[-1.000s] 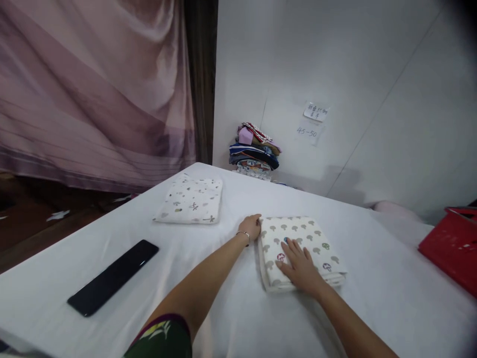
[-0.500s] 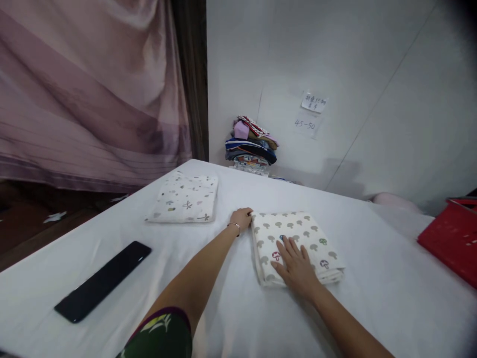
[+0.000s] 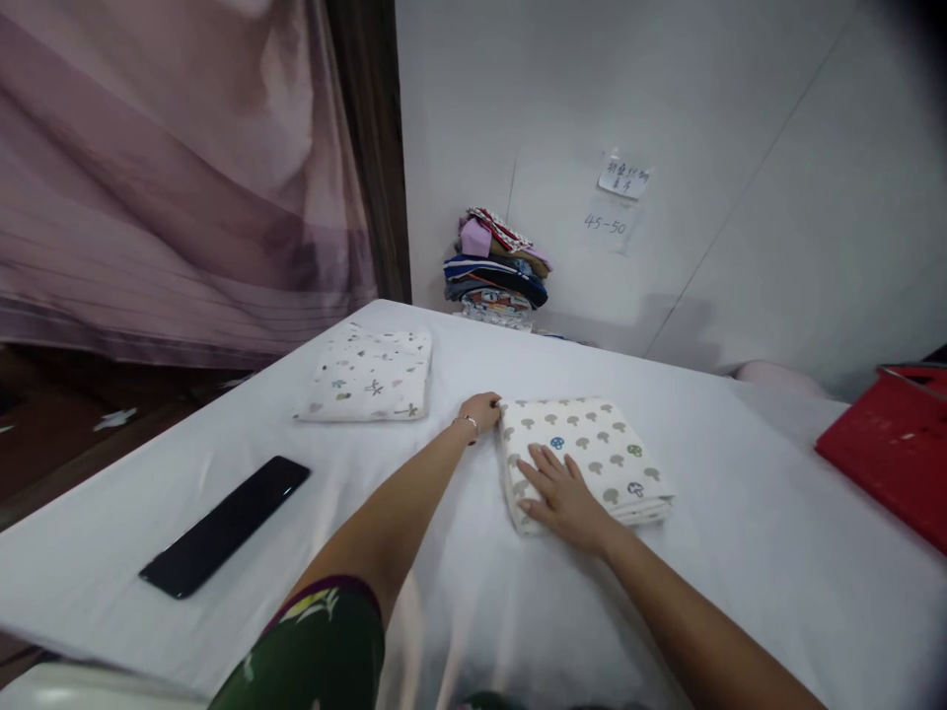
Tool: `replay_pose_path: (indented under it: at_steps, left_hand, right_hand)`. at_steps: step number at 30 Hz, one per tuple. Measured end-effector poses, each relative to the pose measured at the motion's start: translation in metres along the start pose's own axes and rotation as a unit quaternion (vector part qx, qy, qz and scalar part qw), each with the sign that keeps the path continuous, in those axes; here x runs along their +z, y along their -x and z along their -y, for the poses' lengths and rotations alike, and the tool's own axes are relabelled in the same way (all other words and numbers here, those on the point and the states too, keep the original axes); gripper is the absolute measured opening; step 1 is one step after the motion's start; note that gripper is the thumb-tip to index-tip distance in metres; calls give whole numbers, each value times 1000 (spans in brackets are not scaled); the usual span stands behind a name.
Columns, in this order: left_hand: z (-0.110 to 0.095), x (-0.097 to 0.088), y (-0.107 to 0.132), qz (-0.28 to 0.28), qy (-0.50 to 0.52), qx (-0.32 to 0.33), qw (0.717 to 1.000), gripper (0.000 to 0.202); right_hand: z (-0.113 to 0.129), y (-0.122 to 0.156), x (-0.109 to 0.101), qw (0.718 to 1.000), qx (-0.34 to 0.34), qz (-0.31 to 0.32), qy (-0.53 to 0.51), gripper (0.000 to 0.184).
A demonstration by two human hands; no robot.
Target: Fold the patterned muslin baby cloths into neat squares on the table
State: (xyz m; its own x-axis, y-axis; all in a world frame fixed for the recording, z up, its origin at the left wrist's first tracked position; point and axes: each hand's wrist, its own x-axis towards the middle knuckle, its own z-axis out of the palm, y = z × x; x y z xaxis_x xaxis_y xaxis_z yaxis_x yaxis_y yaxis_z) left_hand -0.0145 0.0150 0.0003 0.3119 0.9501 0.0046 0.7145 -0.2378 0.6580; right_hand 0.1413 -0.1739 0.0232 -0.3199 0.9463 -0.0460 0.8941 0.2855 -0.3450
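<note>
A folded white cloth (image 3: 592, 444) printed with grey mushrooms and a few coloured ones lies on the white-covered table. My left hand (image 3: 480, 410), with a bracelet at the wrist, is closed at the cloth's far left corner; its fingertips are partly hidden there. Flat on the cloth's near left part rests my right hand (image 3: 566, 501), fingers spread, pressing no visible fold up. A second folded white cloth (image 3: 370, 375), with small palm trees and other prints, sits apart to the left.
A black phone (image 3: 226, 528) lies on the table (image 3: 355, 493) at left. Behind the table edge stands a pile of folded fabrics (image 3: 495, 266). A red bag-like object (image 3: 888, 449) is at the right. Paper notes (image 3: 622, 177) hang on the wall, and a pink curtain (image 3: 170, 177) hangs at left.
My right hand has slid left across the mushroom cloth, uncovering a blue mushroom print. My left hand stays at the corner. The whole view has shifted slightly.
</note>
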Motion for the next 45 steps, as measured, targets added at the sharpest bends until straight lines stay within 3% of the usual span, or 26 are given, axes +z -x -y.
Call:
replay_pose_path:
  at_steps: [2, 4, 8, 10, 13, 16, 25, 30, 32, 35, 40, 43, 45]
  left_hand:
    - [1, -5, 10, -5, 16, 2, 1000, 31]
    - [2, -10, 27, -16, 28, 11, 999, 32]
    - [-2, -17, 81, -24, 39, 55, 997, 26]
    - [-7, -15, 113, -24, 42, 120, 992, 23]
    - [-17, -7, 154, -19, 21, 287, 958, 31]
    - [-26, 4, 176, 8, -52, 371, 927, 45]
    - [-41, 30, 168, -14, -210, 365, 907, 43]
    - [-46, 14, 162, -40, -243, 333, 910, 37]
    - [-41, 1, 159, -45, -244, 321, 914, 38]
    - [-23, -11, 160, -9, -237, 343, 909, 40]
    - [-5, -6, 171, -16, -211, 345, 915, 42]
    - [-16, -3, 180, -31, -198, 324, 925, 44]
    - [-29, -2, 185, -43, -175, 321, 930, 40]
  right_hand:
    - [-5, 7, -5, 998, -6, -47, -49, 55]
    - [-12, 17, -8, 988, -6, -131, -80, 47]
    - [-26, 47, -2, 966, -39, -246, -66, 33]
    - [-33, 62, 2, 965, -59, -255, -30, 33]
    - [-48, 83, 5, 970, -67, -227, 48, 43]
    - [-66, 98, 5, 971, -44, -202, 117, 49]
    - [-115, 106, 3, 944, 122, -248, 182, 54]
    - [-115, 99, -9, 958, 71, -233, 153, 47]
    - [-107, 100, -8, 960, 56, -236, 141, 47]
    - [-93, 104, -1, 963, 27, -232, 136, 47]
    - [-82, 114, 4, 971, 33, -211, 106, 56]
    - [-81, 115, 1, 976, 49, -211, 34, 62]
    - [-80, 112, -2, 968, 47, -243, -30, 54]
